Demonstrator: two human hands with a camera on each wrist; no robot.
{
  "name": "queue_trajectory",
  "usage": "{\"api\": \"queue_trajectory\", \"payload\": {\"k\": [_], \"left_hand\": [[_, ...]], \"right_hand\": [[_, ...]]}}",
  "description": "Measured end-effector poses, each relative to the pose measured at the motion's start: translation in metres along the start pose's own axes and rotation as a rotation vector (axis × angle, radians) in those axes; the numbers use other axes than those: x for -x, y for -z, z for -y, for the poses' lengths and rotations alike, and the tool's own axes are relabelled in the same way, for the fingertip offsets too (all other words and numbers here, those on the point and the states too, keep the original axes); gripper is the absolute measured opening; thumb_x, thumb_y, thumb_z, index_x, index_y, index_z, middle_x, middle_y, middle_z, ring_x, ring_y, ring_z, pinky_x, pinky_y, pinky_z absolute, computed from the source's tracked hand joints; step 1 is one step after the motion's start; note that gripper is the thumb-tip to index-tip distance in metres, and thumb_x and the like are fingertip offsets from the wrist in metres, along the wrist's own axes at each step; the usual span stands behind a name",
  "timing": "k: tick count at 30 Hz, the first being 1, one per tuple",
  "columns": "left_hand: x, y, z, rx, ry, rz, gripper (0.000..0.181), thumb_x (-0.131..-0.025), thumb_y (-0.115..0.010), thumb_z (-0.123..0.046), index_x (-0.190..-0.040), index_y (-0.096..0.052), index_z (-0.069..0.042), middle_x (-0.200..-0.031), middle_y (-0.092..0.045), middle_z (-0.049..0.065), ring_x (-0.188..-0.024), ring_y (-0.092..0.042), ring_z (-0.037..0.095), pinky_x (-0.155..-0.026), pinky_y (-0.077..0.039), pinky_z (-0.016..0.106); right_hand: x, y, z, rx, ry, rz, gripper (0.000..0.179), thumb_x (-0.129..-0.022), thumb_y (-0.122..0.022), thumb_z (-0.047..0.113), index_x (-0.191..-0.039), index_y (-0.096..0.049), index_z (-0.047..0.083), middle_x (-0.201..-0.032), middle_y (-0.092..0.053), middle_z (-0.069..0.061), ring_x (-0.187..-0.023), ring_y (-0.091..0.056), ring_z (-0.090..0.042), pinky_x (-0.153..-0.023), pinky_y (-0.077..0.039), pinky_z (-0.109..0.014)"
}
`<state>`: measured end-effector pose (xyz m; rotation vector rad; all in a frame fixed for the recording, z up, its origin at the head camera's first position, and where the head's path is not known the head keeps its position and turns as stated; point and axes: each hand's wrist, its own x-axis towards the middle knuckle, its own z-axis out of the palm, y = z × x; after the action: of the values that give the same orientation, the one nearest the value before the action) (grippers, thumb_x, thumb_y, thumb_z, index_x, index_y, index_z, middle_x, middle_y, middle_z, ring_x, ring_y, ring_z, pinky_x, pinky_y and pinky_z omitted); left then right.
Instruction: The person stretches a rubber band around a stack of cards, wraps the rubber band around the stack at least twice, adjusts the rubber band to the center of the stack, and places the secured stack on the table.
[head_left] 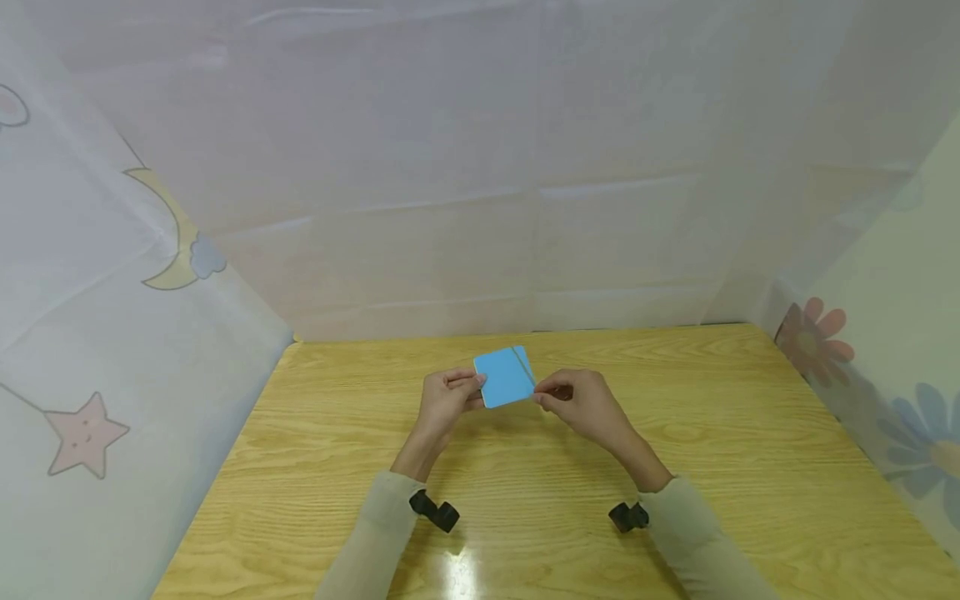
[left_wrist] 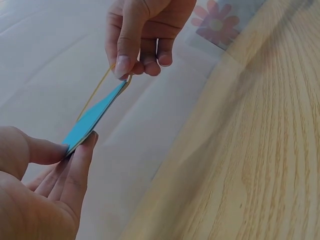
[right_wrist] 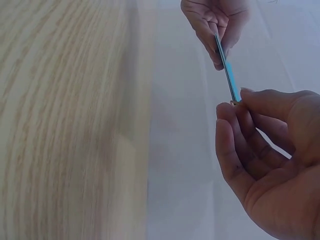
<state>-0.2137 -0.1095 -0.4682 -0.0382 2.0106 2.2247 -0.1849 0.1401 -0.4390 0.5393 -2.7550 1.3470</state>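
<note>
While the left hand (head_left: 444,403) grips a blue notebook (head_left: 504,379) near the worktop's far edge (head_left: 360,351), the right hand (head_left: 588,406) pinches its elastic band (head_left: 524,367); slipping could snap it back.

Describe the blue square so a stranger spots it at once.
Above the wooden table, look between the left hand and the right hand. The blue square there is thin and round-cornered, held at one edge by the left, with the right pinching its yellow band. Bright, flat blue sets it apart from hands and table.
</note>
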Motion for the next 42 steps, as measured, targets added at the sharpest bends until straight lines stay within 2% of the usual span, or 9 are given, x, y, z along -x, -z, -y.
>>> {"api": "queue_trajectory", "payload": {"k": [10,16,22,26,29,34,36,38,42], "left_hand": [[-0.002,-0.001,0.001,0.029,0.004,-0.031,0.027,-0.099,-0.074,-0.008,-0.12,-0.072,0.007,-0.083,-0.078,0.0,-0.072,-0.074,0.012,-0.087,-0.069,0.043],[-0.002,-0.002,-0.001,0.06,0.015,-0.06,0.023,-0.098,-0.073,-0.008,-0.115,-0.073,0.008,-0.079,-0.077,-0.002,-0.07,-0.073,0.009,-0.074,-0.068,0.027],[-0.003,-0.002,-0.004,0.084,0.021,-0.096,0.022,-0.098,-0.073,-0.006,-0.115,-0.073,0.009,-0.079,-0.077,0.0,-0.069,-0.072,0.01,-0.071,-0.067,0.024],[-0.003,-0.002,-0.006,0.082,0.018,-0.108,0.022,-0.098,-0.072,-0.004,-0.116,-0.073,0.009,-0.083,-0.077,0.001,-0.072,-0.073,0.011,-0.071,-0.067,0.024],[-0.003,-0.003,-0.008,0.088,0.016,-0.126,0.022,-0.098,-0.072,-0.003,-0.115,-0.073,0.01,-0.084,-0.078,0.003,-0.073,-0.074,0.011,-0.07,-0.066,0.022],[-0.002,-0.005,-0.009,0.1,0.008,-0.148,0.021,-0.097,-0.072,-0.002,-0.114,-0.073,0.011,-0.086,-0.078,0.006,-0.074,-0.075,0.012,-0.069,-0.066,0.021],[-0.001,-0.006,-0.008,0.103,0.004,-0.148,0.021,-0.097,-0.072,-0.002,-0.113,-0.073,0.012,-0.087,-0.079,0.007,-0.075,-0.076,0.013,-0.069,-0.066,0.022],[-0.001,-0.009,-0.007,0.111,0.0,-0.148,0.021,-0.097,-0.072,-0.002,-0.113,-0.073,0.012,-0.088,-0.079,0.008,-0.076,-0.076,0.013,-0.07,-0.066,0.022],[0.0,-0.013,-0.007,0.134,-0.007,-0.151,0.022,-0.098,-0.071,-0.001,-0.114,-0.072,0.014,-0.09,-0.08,0.012,-0.078,-0.078,0.015,-0.071,-0.067,0.024]], "right_hand": [[0.002,-0.005,-0.002,0.016,0.022,-0.06,0.011,-0.098,-0.077,0.017,-0.103,-0.08,0.008,-0.094,-0.079,-0.005,-0.08,-0.071,-0.013,-0.068,-0.06,-0.021],[0.003,-0.009,-0.003,0.011,0.152,-0.119,0.007,-0.095,-0.08,0.017,-0.099,-0.082,0.012,-0.107,-0.075,-0.002,-0.093,-0.071,-0.018,-0.072,-0.062,-0.026],[0.006,-0.012,-0.006,-0.016,0.265,-0.112,0.005,-0.094,-0.08,0.014,-0.099,-0.083,0.013,-0.117,-0.075,-0.007,-0.107,-0.067,-0.021,-0.075,-0.06,-0.033],[0.007,-0.013,-0.007,-0.045,0.316,-0.066,0.008,-0.096,-0.078,0.012,-0.099,-0.082,0.017,-0.118,-0.078,-0.007,-0.118,-0.065,-0.025,-0.093,-0.059,-0.041],[0.006,-0.014,-0.01,-0.078,0.37,-0.028,0.02,-0.097,-0.073,0.002,-0.103,-0.081,0.019,-0.116,-0.08,-0.006,-0.128,-0.062,-0.03,-0.107,-0.056,-0.048],[0.007,-0.014,-0.013,-0.198,0.407,0.019,0.032,-0.1,-0.063,-0.008,-0.103,-0.081,0.019,-0.113,-0.081,-0.008,-0.131,-0.066,-0.025,-0.116,-0.053,-0.031],[0.007,-0.014,-0.013,-0.255,0.414,0.035,0.028,-0.101,-0.064,-0.005,-0.103,-0.082,0.016,-0.113,-0.08,-0.011,-0.123,-0.07,-0.019,-0.112,-0.054,-0.024],[0.006,-0.016,-0.013,-0.32,0.431,0.067,0.023,-0.1,-0.066,-0.005,-0.105,-0.081,0.011,-0.112,-0.079,-0.017,-0.111,-0.075,-0.016,-0.108,-0.058,-0.025],[0.004,-0.018,-0.013,-0.468,0.427,0.187,0.017,-0.099,-0.067,-0.005,-0.112,-0.078,-0.003,-0.107,-0.078,-0.02,-0.087,-0.075,-0.016,-0.081,-0.067,-0.035]]}}
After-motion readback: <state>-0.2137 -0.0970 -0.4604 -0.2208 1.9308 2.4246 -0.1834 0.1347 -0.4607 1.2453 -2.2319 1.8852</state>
